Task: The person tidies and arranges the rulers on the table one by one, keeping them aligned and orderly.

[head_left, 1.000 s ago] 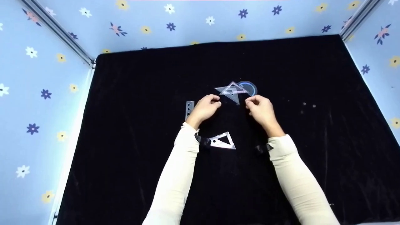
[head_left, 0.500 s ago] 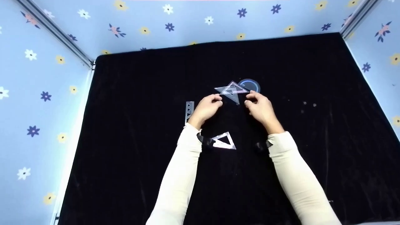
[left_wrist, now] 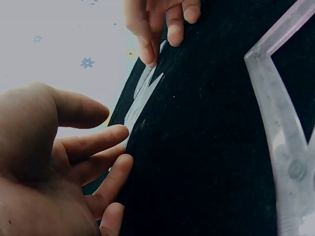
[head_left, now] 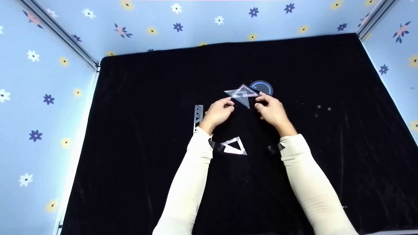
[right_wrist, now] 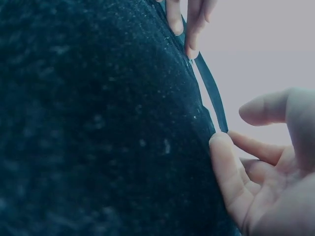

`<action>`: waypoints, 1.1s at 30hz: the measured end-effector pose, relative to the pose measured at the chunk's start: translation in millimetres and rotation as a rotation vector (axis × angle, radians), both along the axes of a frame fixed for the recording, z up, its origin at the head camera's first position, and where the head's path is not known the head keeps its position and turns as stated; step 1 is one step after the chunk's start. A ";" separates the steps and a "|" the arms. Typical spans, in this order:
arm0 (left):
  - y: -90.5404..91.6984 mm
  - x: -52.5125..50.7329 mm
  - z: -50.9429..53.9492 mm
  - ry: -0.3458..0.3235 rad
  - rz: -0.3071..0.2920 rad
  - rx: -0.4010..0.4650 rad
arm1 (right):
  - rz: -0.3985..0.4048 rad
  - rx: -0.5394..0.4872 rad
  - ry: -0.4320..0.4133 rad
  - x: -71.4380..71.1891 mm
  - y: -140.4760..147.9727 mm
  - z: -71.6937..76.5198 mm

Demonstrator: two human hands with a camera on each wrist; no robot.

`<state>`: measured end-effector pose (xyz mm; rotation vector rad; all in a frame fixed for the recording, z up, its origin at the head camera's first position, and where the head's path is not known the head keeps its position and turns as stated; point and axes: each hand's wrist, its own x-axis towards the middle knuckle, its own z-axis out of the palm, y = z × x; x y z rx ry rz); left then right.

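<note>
Two clear set squares (head_left: 242,94) overlap on the black cloth, one with a pinkish edge. The left hand (head_left: 219,112) touches their left side with its fingertips, thumb apart from the fingers. At their right corner rest the fingertips of the right hand (head_left: 271,111), its thumb also held apart. A round-edged protractor (head_left: 262,87) with a blue arc lies just behind the right fingers. In the left wrist view the left hand (left_wrist: 74,157) has relaxed, spread fingers by the clear pieces (left_wrist: 135,110). The right hand (right_wrist: 266,172) looks similarly relaxed in the right wrist view.
A clear ruler (head_left: 198,114) with triangular cutouts lies beside the left hand, partly covered by the wrist. Nearer the front lies another clear set square (head_left: 242,151), partly behind the left wrist camera. Small specks (head_left: 329,109) dot the cloth (head_left: 147,182) at right. Flowered walls (head_left: 196,23) stand around it.
The protractor has shifted slightly back and to the right, away from the set squares. The right fingers have opened from a pinch and touch the set squares' corner. The left hand has moved slightly right.
</note>
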<state>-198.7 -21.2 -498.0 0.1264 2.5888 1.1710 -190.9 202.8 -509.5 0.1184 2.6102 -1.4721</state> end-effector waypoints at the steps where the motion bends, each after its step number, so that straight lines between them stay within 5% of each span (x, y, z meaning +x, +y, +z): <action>1: -0.3 -0.2 -0.1 0.005 -0.002 0.005 | -0.009 -0.021 0.007 0.5 0.0 -0.8; 9: -1.5 -5.3 1.1 0.008 -0.010 0.074 | -0.079 -0.182 0.042 2.1 2.3 -6.8; 21: -10.1 -19.1 9.7 -0.046 0.067 0.083 | -0.078 -0.213 0.047 4.8 1.2 -7.8; 28: -7.7 -31.1 -1.0 0.042 0.056 0.014 | -0.119 -0.233 0.099 12.6 -1.0 -7.1; 33: -7.6 -33.6 -7.2 -0.022 0.099 0.104 | -0.125 -0.153 0.163 20.3 -5.0 -6.3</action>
